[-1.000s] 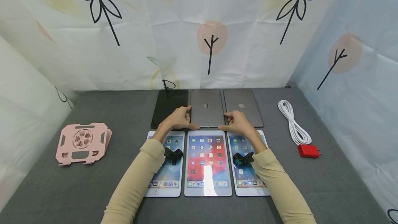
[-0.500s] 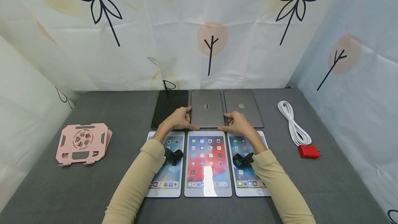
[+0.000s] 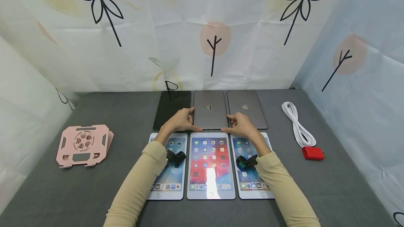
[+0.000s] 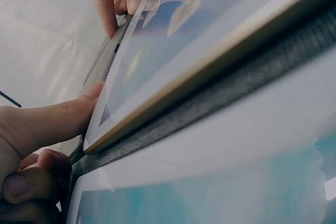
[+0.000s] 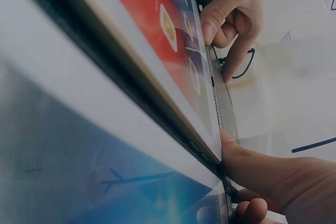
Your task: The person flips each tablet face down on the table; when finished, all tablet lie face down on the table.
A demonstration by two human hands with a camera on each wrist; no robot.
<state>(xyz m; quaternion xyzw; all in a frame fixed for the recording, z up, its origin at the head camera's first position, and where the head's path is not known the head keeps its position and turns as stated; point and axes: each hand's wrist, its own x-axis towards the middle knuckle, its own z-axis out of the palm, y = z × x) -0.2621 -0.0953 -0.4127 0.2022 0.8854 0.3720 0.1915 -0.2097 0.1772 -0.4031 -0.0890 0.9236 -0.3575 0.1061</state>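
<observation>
Two rows of tablets lie on the table. At the back, the middle grey tablet (image 3: 210, 101) lies face down between a dark-screened tablet (image 3: 174, 102) and another grey-backed tablet (image 3: 247, 102). My left hand (image 3: 181, 120) holds its near left corner, thumb along the front edge and index finger at the side. The near right corner is held likewise by my right hand (image 3: 242, 124). Both hands' other fingers are curled under. In front lie three lit white-framed tablets, the middle one (image 3: 212, 160) fully visible, the left one (image 3: 170, 176) and right one (image 3: 250, 181) partly covered by my wrists.
A pink folding stand (image 3: 83, 144) sits at the left of the grey-covered table (image 3: 126, 111). On the right are a coiled white cable (image 3: 298, 123) and a red charger plug (image 3: 313, 153). Patterned cloth walls (image 3: 176, 45) rise behind and at both sides.
</observation>
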